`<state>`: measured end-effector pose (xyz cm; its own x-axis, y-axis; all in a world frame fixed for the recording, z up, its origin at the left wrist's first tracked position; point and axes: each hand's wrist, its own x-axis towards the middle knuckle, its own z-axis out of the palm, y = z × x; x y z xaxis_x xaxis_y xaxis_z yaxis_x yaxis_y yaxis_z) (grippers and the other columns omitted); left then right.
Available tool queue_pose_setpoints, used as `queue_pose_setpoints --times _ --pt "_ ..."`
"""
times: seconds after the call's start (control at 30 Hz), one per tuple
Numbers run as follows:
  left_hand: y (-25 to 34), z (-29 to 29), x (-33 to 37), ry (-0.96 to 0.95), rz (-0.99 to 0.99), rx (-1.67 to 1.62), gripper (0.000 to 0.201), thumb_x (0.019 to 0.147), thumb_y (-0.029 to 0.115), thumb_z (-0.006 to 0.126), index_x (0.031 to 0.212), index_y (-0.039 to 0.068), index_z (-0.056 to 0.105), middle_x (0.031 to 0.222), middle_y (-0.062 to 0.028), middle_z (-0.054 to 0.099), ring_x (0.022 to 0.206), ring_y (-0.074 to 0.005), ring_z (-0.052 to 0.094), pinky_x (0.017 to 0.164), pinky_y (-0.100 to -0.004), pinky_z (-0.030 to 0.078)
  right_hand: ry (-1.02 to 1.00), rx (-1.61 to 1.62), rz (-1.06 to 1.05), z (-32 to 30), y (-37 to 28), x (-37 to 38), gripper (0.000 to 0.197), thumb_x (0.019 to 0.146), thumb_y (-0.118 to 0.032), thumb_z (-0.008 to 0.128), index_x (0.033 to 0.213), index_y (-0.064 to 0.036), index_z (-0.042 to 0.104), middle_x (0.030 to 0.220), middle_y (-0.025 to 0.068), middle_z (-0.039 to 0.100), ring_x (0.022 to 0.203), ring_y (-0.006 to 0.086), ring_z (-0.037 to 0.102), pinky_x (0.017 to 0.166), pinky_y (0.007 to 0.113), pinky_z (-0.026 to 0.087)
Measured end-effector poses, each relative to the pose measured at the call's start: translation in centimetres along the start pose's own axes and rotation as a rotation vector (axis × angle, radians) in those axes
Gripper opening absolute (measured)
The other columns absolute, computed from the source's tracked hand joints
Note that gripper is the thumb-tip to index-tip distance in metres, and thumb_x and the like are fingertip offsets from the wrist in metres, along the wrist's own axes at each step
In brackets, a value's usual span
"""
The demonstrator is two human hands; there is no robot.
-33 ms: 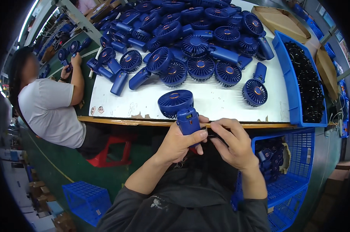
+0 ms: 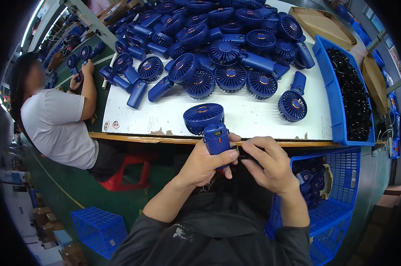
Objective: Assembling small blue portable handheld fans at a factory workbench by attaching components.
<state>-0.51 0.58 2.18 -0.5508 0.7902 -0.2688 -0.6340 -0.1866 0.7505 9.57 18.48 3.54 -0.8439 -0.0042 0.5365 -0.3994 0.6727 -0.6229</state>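
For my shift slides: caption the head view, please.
Left hand holds a blue fan, right hand beside it, fan pile beyond.

Illumination is bright and diffuse over the white tabletop (image 2: 253, 117). Visible sources include tube lights (image 2: 32, 24) at upper left, which clip to white. Soft shadows lie beneath the blue fans (image 2: 230, 77). The zone under the table is dim; the dark clothing (image 2: 218, 230) retains little detail. Small glints mark the black parts (image 2: 353, 97) at right. Focus is adequate at the left hand (image 2: 205, 162) and right hand (image 2: 271, 168); distant background is soft. Fisheye distortion bends straight edges near the rim; corners fall to black.
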Motion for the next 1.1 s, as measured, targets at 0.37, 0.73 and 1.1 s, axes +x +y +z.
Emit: queue_pose_setpoints --times 0.37,0.73,1.1 --pt "-1.8 -1.8 -1.1 -0.258 -0.026 -0.095 0.052 0.096 0.047 0.063 0.118 0.000 0.057 0.098 -0.0119 0.063 0.084 -0.0179 0.067 0.053 -0.0273 0.059 -0.149 -0.052 -0.059 0.7 -0.3 4.2 0.041 0.076 -0.001 0.075 0.116 -0.0030 0.067 0.104 0.0154 0.062 0.092 0.0299 0.062 0.074 0.037 0.053" --pt "-3.9 -0.3 -1.0 0.115 0.092 -0.085 0.043 0.103 0.031 0.041 0.129 0.000 0.052 0.124 -0.0103 0.060 0.116 -0.0216 0.058 0.102 -0.0353 0.043 -0.011 -0.200 0.074 4.7 -2.5 0.6 0.069 0.073 -0.019 0.077 0.133 0.0011 0.051 0.114 0.0177 0.055 0.105 0.0371 0.054 0.091 0.046 0.045" --pt "10.1 -10.7 3.9 0.504 0.819 1.696 0.071 0.090 0.014 0.067 0.149 -0.006 0.032 0.148 -0.0277 0.043 0.141 -0.0410 0.037 0.116 -0.0440 0.030 0.719 0.080 0.937 -1.9 9.0 -22.8 0.040 0.091 -0.007 0.063 0.128 0.0041 0.053 0.120 0.0123 0.059 0.107 0.0202 0.056 0.098 0.033 0.044"
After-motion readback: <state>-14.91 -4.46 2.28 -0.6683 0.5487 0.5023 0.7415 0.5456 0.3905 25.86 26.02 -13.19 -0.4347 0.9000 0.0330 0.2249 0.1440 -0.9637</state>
